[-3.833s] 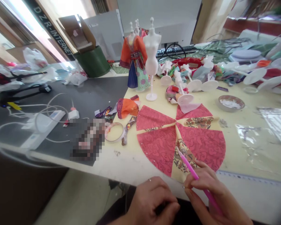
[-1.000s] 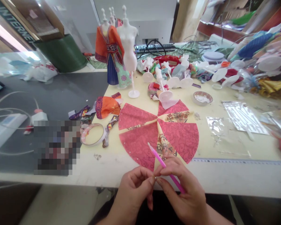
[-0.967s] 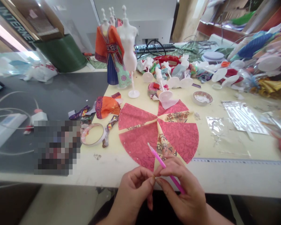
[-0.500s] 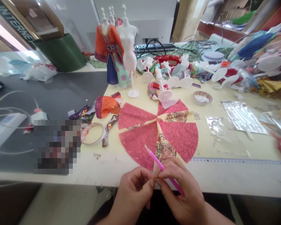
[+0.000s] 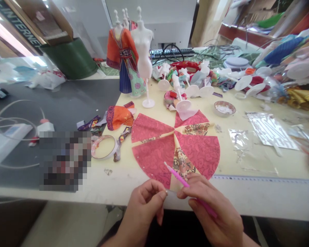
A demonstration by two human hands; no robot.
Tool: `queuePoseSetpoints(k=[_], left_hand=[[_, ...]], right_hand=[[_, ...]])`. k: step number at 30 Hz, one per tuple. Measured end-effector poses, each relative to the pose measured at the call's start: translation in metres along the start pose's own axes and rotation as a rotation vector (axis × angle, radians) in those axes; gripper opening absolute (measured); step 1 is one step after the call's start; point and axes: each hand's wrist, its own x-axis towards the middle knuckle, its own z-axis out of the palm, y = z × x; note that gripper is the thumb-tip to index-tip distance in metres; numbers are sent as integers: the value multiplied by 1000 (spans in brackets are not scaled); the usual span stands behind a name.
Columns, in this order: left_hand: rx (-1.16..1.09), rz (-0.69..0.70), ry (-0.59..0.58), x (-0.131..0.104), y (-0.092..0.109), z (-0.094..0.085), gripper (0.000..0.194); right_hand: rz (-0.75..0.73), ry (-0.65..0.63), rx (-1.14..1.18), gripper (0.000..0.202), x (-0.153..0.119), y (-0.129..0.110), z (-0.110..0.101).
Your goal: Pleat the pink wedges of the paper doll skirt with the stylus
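Red patterned fabric panels (image 5: 154,161) lie fanned out in a circle on the pale table, with gold printed cloth (image 5: 183,161) between some of them. Just below their front edge, my left hand (image 5: 148,202) pinches a tiny pale item at its fingertips; what it is I cannot make out. My right hand (image 5: 213,206) is wrapped round a pink pen-like tool (image 5: 179,176), whose pale tip points up and left over the red fabric. A thin pale strip shows between the two hands.
A tape roll (image 5: 103,147) and orange doll clothing (image 5: 119,117) lie left of the fabric. Behind stand a bare white mannequin (image 5: 144,51) and a dressed one (image 5: 123,61). A small bowl (image 5: 224,108), clear packets (image 5: 270,130) and a ruler (image 5: 262,179) are to the right.
My right hand has moved right and slightly down with the pink tool, away from my left hand. The fingertips of both hands, close together before, are now apart.
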Motion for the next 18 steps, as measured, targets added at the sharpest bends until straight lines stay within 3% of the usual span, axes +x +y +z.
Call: queuePoseSetpoints(k=[8, 13, 18], left_hand=[[-213, -24, -57, -2, 11, 0, 16], [-239, -30, -78, -3, 11, -1, 16], [-256, -29, -52, -3, 10, -1, 15]], right_hand=[[-56, -36, -49, 28, -7, 3, -6], [-46, -26, -46, 33, -9, 2, -6], [-62, -56, -44, 25, -10, 2, -8]])
